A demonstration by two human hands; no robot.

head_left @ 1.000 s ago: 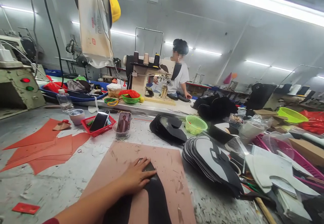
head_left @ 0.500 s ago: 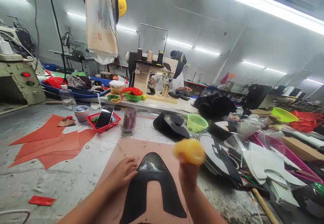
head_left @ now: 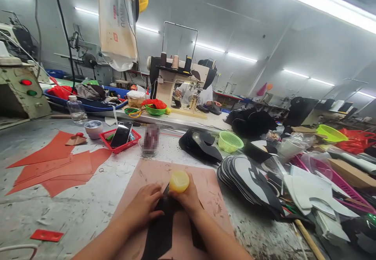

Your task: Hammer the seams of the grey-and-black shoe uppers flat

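Observation:
A black U-shaped shoe upper piece (head_left: 160,230) lies on a pink board (head_left: 221,197), its pointed toe largely covered by my hands. My left hand (head_left: 147,205) rests open along its left edge, fingers and thumb apart. Just above the toe, my right hand (head_left: 189,199) is closed round an object with a round, translucent yellow end (head_left: 179,181). That end points up towards me; the lower part is hidden by the fingers, so its kind cannot be made out.
Right of the board lies a stack of black and white pieces (head_left: 249,181). Farther back are black pieces (head_left: 199,144), a green basket (head_left: 230,141) and a red basket (head_left: 125,146) holding a phone. Orange sheets (head_left: 58,170) lie left. A person (head_left: 199,93) sits behind a sewing machine (head_left: 179,79).
My right hand has come left and inward with the yellow-ended object, from beside the upper piece to over its toe. My left hand has shifted slightly inward onto the piece.

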